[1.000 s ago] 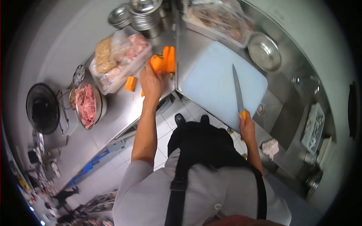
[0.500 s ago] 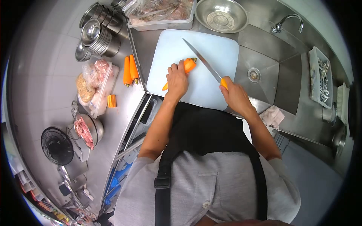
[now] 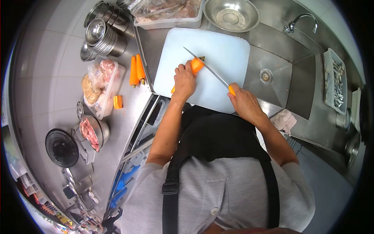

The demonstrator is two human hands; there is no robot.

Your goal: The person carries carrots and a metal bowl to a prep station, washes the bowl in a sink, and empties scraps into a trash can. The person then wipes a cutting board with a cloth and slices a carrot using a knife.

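Observation:
My left hand (image 3: 184, 81) presses a carrot (image 3: 197, 65) onto the white cutting board (image 3: 218, 46), fingers curled over its middle. The carrot's stem end shows past my fingertips, and its thin tip peeks out beside my wrist. In my right hand (image 3: 246, 102) is a knife (image 3: 212, 71), gripped by its yellow handle. Its blade slants up and left over the board and lies across the carrot near the stem end; whether it has cut in I cannot tell.
Two whole carrots (image 3: 137, 70) and a short carrot piece (image 3: 117, 102) lie on the left counter by a tub of bagged meat (image 3: 113, 91). A metal bowl (image 3: 231, 15) stands behind the board. On the right are a sink (image 3: 272, 58), a cloth (image 3: 284, 121) and a tray of small fish (image 3: 333, 80).
The knife blade has come down and left, from beside the carrot to across its stem end. My left hand still holds the carrot. The whole view has shifted slightly.

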